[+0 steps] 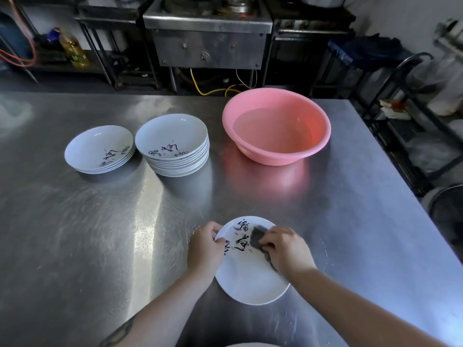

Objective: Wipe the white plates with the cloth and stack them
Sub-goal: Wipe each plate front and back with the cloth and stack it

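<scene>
Head view: a white plate (250, 279) is held at the near edge of a steel table (100, 234) and rubbed with a dark cloth (258, 237).

The plate is round and glossy, with black brush lettering and faint pink marks; the lettering lies toward its far rim. Its left rim is pinched by the left hand (206, 246), and the crumpled grey cloth is gripped in the curled fingers of the right hand (285, 249) and pressed on the plate's right side. Two stacks are seen farther back: a low stack (99, 150) at left and a taller stack (172, 144) just beside it. One pink basin (275, 126) holding water is set to their right.
</scene>
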The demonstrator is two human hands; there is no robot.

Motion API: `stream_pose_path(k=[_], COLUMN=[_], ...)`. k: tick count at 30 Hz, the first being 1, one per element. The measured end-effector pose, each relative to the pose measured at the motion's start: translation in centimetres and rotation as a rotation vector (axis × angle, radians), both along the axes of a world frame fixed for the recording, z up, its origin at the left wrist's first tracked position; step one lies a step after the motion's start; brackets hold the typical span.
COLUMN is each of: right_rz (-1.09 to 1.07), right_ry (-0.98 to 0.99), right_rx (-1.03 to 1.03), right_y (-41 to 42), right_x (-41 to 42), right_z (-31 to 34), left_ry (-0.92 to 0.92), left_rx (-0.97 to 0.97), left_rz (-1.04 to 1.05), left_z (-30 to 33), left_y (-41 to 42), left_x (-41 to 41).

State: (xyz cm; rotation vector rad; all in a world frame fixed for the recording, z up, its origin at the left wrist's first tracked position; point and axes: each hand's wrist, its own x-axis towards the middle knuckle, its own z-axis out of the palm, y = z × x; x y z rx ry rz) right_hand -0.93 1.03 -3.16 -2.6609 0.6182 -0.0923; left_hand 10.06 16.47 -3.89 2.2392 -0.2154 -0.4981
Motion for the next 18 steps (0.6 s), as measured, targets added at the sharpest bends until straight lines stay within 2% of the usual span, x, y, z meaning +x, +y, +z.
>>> stream_pose_path(k=[3, 6, 8, 11, 12, 16, 18], right_rz=[0.157, 0.378, 0.294, -0.021, -0.03, 0.332, 0.327], right_ry=[0.056, 0.016, 0.002, -0.029, -0.003, -0.056, -0.05], right_rx=[0.013, 0.165, 0.172, 0.054, 0.024, 0.132, 0.152], right_y=[2.6, 3.6, 1.7, -0.7, -0.2, 2.9, 1.8], right_x=[2.3, -0.5, -1.6, 0.2, 1.2, 0.3, -1.3], right_z=[0.4, 0.1, 0.0, -0.1, 0.3, 0.4, 0.1], left_ry=[0.023, 0.031, 0.037, 0.049, 0.048, 0.051, 0.051], left_rx=[-0.025, -0.003, -0.002, -0.015, -0.017, -0.006, -0.002], left_rz=[0.044, 0.052, 0.034, 0.028, 0.037, 0.057, 0.043], left_z=[0.1, 0.3, 0.2, 0.1, 0.1, 0.1, 0.0], left_y=[-0.1, -0.1, 0.0, 0.0, -0.1, -0.1, -0.1], left_x=[0.0, 0.2, 0.3, 0.4, 0.4, 0.8, 0.8])
